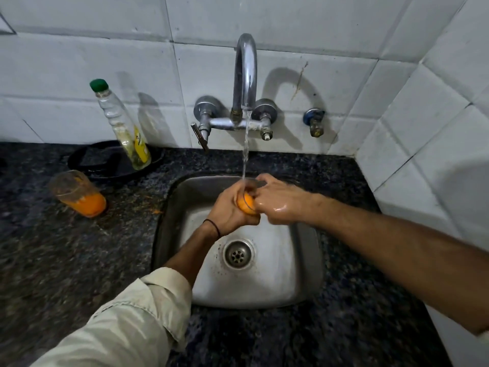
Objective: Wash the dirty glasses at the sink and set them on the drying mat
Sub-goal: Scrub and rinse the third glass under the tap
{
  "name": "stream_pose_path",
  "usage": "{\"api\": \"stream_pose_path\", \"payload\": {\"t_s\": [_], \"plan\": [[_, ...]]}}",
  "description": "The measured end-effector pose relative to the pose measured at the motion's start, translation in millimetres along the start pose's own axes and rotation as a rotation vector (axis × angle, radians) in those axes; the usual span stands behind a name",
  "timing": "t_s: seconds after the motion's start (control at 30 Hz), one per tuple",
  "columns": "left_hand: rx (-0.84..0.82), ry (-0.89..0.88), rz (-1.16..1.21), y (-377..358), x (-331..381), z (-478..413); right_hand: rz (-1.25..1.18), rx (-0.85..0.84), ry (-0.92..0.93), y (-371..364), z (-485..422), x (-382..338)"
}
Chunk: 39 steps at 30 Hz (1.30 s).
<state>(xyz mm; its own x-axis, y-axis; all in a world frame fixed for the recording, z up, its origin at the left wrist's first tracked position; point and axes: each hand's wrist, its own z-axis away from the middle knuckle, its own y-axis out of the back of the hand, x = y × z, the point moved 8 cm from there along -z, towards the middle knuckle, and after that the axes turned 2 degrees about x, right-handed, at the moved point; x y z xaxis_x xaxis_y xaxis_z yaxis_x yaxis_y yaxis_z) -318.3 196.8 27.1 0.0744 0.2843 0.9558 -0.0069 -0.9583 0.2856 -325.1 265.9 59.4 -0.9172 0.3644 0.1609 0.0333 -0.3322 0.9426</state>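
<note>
You were in the rinsing step with the first of the dirty glasses. Your left hand [227,210] was curled round the lower part of the glass [247,203], which showed orange between your palms. Your right hand [277,201], wet and shiny, was wrapped over its upper part from the other side. Whether those fingers reached inside the mouth could not be told. Both hands closed on the glass and met around it.

The stream of water [245,149] from the tap [246,70] fell straight onto the top of your grip, and the sink [304,266] with its drain [238,254] lay directly below it. The second glass [78,194], with orange dregs in it, stood well off to the left of your grip on the counter [53,260], with a soap bottle [124,125] beyond it.

Judging by the orange left in the held glass, the wash was only part done. The next move probably called for rubbing the inside and tipping the glass to pour out. A wet glass can slip, so a firm hold mattered. No drying mat could be made out for certain.
</note>
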Motion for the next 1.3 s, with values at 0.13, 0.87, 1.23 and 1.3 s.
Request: {"api": "stream_pose_path", "payload": {"t_s": [0.13, 0.87, 1.23, 1.3], "plan": [[0.157, 0.018, -0.079, 15.0, -4.6, 2.6, -1.007, 0.149, -0.484, -12.5, -9.8, -1.3], [-0.441, 0.537, -1.342, 16.1, -29.0, 5.2, -2.244, 0.172, -1.296, -115.6, -41.2, -37.3], [-0.237, 0.384, -0.229, 3.1, -45.2, 18.4, -1.106, 0.416, -0.862, -44.2, -23.2, 4.7], [-0.242, 0.327, 0.282, 1.1, -42.8, 24.0, -0.913, 0.393, -0.563, -10.2, -24.5, -4.3]]}}
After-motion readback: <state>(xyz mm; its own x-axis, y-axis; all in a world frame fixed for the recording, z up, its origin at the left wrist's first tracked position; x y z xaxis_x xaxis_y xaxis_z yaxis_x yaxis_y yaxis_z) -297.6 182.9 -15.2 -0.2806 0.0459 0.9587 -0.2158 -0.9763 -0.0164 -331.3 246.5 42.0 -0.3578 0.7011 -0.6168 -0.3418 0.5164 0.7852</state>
